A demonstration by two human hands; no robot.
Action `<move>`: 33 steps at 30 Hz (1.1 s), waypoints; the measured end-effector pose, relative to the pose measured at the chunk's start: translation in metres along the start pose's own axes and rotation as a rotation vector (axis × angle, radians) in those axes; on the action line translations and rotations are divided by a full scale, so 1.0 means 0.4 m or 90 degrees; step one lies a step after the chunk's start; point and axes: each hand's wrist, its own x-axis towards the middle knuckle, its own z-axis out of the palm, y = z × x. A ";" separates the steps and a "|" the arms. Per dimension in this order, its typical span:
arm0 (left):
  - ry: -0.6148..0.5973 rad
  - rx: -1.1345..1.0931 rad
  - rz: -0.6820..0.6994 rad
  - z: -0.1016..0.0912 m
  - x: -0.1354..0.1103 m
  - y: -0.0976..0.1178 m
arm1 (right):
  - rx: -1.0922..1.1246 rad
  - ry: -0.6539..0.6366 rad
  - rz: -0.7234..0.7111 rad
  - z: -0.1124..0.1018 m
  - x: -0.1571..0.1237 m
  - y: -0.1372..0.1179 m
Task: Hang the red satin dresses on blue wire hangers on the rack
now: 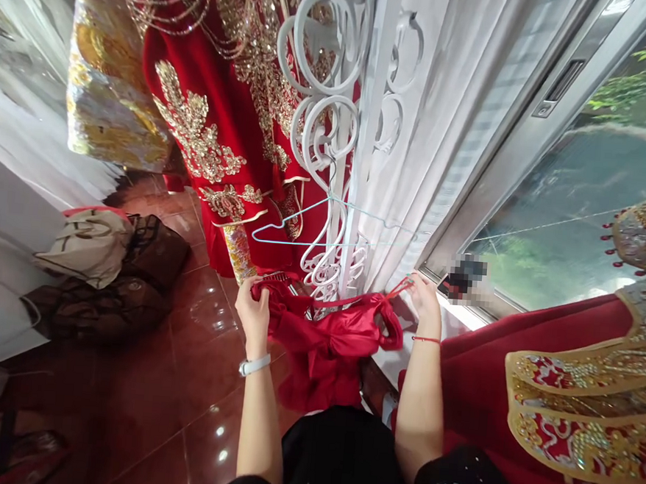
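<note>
A shiny red satin garment [327,338] hangs stretched between both my hands. My left hand [252,311], with a white band on the wrist, is closed on the garment's left edge. My right hand [424,297], with a thin red string on the wrist, pinches a strap at the garment's right end. Just above the garment a pale blue wire hanger [324,224] hangs on a white scrolled metal rack [331,124].
A red dress with gold embroidery [222,102] hangs behind the rack. White curtains [436,117] and a window [581,186] are to the right. More red and gold embroidered cloth [583,393] lies at right. Bags [105,271] sit on the red tiled floor at left.
</note>
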 end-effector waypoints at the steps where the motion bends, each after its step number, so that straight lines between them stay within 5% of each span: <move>1: -0.009 0.014 -0.009 -0.004 -0.007 -0.005 | 0.041 -0.016 0.000 -0.003 -0.009 0.009; 7: 0.015 0.165 -0.077 -0.035 -0.017 -0.015 | 0.147 -0.055 -0.038 -0.008 -0.047 0.009; 14: 0.037 0.208 0.040 -0.027 -0.030 -0.006 | -0.032 -0.196 -0.143 0.000 -0.121 -0.117; 18: -0.054 0.155 0.255 0.037 -0.042 0.054 | -0.117 -0.250 -0.165 0.019 -0.169 -0.188; 23: -0.320 0.128 0.531 0.176 -0.096 0.167 | -0.168 -0.261 -0.192 0.061 -0.208 -0.213; 28: -0.359 0.196 0.523 0.247 -0.123 0.223 | -0.233 -0.289 -0.201 0.052 -0.223 -0.208; 33: -0.374 0.219 0.535 0.253 -0.135 0.242 | -0.257 -0.160 -0.252 0.061 -0.203 -0.203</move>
